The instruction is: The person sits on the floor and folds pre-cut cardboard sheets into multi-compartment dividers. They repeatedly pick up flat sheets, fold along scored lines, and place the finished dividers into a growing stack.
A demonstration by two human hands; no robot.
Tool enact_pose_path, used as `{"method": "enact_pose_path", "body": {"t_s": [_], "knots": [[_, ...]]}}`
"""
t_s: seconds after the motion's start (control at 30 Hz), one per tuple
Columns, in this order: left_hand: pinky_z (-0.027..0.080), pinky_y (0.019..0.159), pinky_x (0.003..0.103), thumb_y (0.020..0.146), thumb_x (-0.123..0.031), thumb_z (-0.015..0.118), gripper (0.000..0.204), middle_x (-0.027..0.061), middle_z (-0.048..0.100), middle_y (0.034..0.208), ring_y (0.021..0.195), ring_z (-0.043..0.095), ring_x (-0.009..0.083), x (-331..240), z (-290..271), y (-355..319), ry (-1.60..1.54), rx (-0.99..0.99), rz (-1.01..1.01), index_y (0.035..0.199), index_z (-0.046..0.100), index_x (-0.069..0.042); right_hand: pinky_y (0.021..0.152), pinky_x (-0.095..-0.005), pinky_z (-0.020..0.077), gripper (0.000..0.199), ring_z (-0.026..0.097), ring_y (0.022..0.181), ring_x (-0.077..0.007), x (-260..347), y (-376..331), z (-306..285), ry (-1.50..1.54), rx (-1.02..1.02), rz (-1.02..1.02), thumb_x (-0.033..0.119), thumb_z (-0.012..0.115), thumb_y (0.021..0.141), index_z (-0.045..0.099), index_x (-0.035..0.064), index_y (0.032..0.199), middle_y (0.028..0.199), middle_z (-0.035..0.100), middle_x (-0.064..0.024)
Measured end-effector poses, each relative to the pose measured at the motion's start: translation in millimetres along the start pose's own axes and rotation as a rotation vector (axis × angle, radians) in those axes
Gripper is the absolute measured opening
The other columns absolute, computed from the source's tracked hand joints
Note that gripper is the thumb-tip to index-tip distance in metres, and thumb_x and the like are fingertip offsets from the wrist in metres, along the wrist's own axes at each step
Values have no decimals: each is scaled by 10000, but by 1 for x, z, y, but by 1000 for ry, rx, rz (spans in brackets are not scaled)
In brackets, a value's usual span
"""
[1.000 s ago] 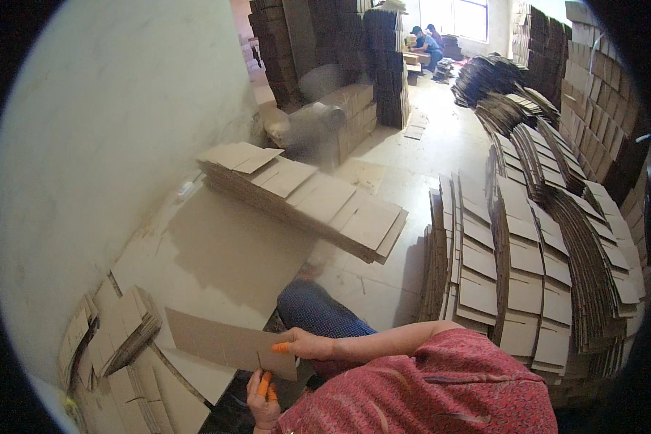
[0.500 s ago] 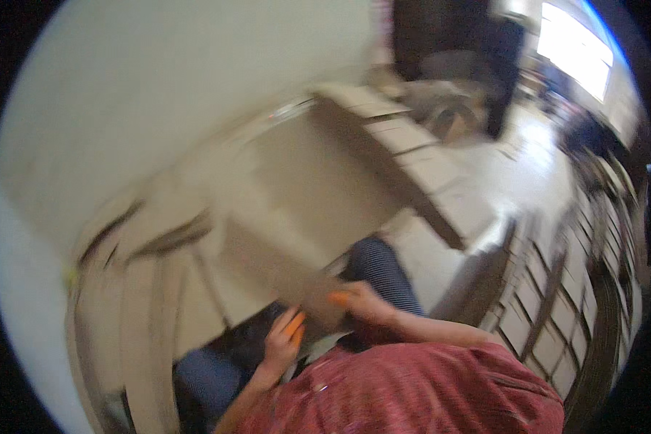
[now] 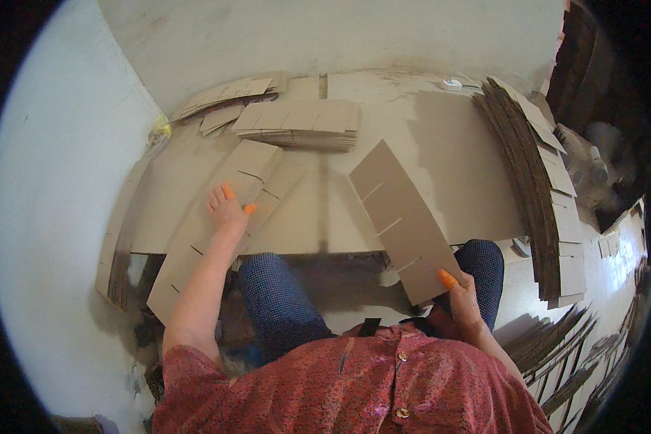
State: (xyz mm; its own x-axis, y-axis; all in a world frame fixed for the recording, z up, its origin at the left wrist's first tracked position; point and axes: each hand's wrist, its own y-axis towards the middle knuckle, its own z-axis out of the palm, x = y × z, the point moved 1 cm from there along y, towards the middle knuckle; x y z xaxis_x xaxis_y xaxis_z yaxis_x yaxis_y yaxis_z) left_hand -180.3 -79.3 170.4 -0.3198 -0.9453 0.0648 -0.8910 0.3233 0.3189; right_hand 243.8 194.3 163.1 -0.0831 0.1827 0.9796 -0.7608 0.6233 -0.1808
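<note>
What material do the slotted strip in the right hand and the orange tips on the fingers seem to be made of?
The slotted strip in the right hand looks like plain brown cardboard: matte, flat, stiff, with clean cut slots along one edge. Whether it is corrugated cannot be told. The orange fingertip covers look like rubber or a similar soft plastic, smooth and tight over the tips; the left hand wears them too.

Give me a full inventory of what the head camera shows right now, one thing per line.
Slotted brown cardboard strip: one, held up at centre right by its near end.
Slotted brown cardboard strips on the floor: several, overlapping, at left.
Flat stack of brown cardboard strips: one pile, far centre.
Fanned row of cardboard sheets on edge: one, right.
White wall: one, far side and left.
Blue checked trousers: one pair, centre.
Red patterned shirt: one, bottom.
Left hand: orange fingertip covers, flat on the floor strips.
Right hand: orange fingertip cover, gripping the raised strip.
</note>
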Motion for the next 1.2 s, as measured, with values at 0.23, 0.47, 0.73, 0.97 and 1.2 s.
{"method": "enact_pose_path", "body": {"t_s": [0.23,0.47,0.73,0.97,1.2], "knots": [[328,1075,452,844,-367,662,738,239,360,1425,1322,355,369,18,38,38,-164,181,77,1377,345,32,795,-291,468,285,576,903,-136,-18,4,-16,-51,20,-39,155,557,932,621,-42,1128,1007,663,-52],[393,1017,429,820,-306,689,617,197,510,1323,1228,488,317,98,94,50,-120,-141,128,1327,469,-32,760,-319,496,331,594,861,-142,-18,10,0,-137,65,-55,240,604,912,647,-40,1082,966,685,-80],[434,975,417,836,-169,658,515,185,540,1286,1180,518,325,12,12,28,-172,297,30,1295,489,-9,751,-300,489,343,559,880,-111,-21,2,-10,-82,116,2,263,571,950,620,-28,1126,968,661,-45],[437,957,416,866,-175,600,458,182,549,1272,1158,526,322,-16,-14,26,-170,382,65,1278,506,2,622,-306,475,338,533,747,-109,-38,7,-20,-158,100,-134,274,572,944,621,-54,1011,811,603,-21],[440,940,414,897,-181,543,412,178,558,1258,1135,535,319,-21,-26,26,-177,421,67,1260,522,13,601,-308,461,336,513,728,-109,-45,14,-22,-199,118,-230,276,568,955,625,-50,1020,787,595,-28]]}}
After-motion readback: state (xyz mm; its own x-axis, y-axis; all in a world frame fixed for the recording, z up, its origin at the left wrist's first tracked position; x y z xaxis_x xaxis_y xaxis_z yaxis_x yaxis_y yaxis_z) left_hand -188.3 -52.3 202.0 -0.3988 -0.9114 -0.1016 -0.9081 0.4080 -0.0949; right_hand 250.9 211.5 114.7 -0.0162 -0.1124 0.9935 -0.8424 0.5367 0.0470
